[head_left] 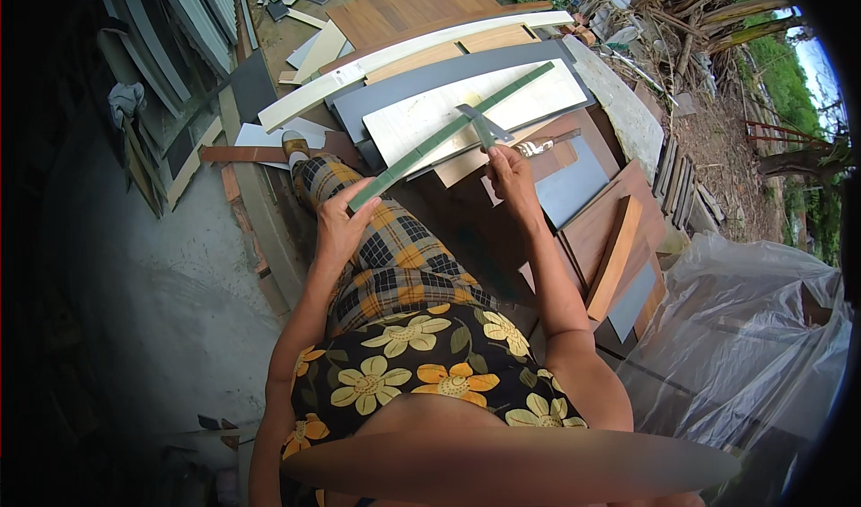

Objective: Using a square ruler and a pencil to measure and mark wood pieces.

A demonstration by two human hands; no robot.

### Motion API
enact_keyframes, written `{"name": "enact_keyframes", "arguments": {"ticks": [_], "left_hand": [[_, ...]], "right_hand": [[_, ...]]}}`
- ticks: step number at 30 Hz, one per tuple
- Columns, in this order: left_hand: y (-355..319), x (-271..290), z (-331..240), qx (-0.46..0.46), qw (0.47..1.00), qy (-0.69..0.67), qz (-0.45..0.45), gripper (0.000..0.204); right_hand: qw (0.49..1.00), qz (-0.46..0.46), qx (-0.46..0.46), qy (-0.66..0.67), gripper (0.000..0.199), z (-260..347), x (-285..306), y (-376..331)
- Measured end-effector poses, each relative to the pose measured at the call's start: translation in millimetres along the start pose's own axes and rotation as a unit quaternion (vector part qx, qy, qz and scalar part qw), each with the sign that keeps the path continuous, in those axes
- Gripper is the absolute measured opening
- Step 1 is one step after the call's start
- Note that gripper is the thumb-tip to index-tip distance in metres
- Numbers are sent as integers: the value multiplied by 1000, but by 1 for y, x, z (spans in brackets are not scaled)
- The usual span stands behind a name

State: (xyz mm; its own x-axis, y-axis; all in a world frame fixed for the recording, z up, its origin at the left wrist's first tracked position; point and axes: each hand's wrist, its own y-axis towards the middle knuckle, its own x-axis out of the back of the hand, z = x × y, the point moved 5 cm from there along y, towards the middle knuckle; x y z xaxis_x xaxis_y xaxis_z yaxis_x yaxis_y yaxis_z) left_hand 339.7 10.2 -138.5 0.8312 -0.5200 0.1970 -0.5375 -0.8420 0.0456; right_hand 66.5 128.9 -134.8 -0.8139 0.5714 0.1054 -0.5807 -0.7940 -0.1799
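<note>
My left hand is closed around the near end of a long green strip, which looks like split bamboo. The strip slants away to the far right, over a white board. In my right hand, closed, is a tool with a short green handle and a narrow grey metal head set crosswise. This metal head lies across or close against the strip near its middle; whether they touch I cannot tell. Just beyond my right hand, a shiny metal tool rests on the boards.
Stacked boards and panels surround my legs, including a long cream plank and a brown wooden bar. Clear plastic sheeting covers something on the right. Grey panels lean at the far left. Dry branches and debris lie at the far right.
</note>
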Motion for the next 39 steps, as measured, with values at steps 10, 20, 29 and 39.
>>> {"name": "enact_keyframes", "arguments": {"ticks": [10, 20, 29, 39], "left_hand": [[-1, 4, -5, -17, 1000, 3, -2, 31], [-2, 6, 1, 7, 1000, 9, -10, 29], [0, 5, 0, -5, 1000, 8, -7, 29], [0, -1, -5, 8, 1000, 10, -5, 30]], "right_hand": [[977, -201, 6, -65, 36, -8, 149, 152], [993, -38, -78, 78, 38, -10, 87, 85], [994, 77, -81, -11, 36, 11, 42, 26], [985, -170, -16, 21, 41, -4, 140, 129]]}}
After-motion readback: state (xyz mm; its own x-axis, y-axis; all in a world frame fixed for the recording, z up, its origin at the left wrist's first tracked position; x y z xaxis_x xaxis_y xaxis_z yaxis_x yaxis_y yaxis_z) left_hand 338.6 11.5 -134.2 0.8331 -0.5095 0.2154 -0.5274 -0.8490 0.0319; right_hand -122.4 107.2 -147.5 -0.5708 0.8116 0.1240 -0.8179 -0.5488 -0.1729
